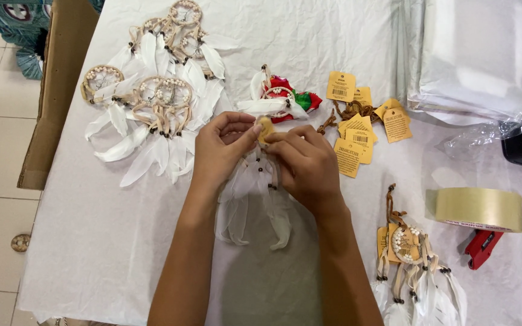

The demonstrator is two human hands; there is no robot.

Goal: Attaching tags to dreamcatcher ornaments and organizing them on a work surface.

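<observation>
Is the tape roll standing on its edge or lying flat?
Lying flat: the tape roll shows its curved side, resting on the table by a red dispenser.

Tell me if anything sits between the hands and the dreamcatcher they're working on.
Nothing visible does. The left hand and right hand both already pinch the top of the dreamcatcher with their fingers, and its white feathers hang down between the wrists. The tags and the other pile of dreamcatchers lie off to the sides.

You see yellow paper tags (357, 130) with brown cords right of centre on the worktop (92, 241), and white flat packages (466, 60) stacked at top right.
</observation>
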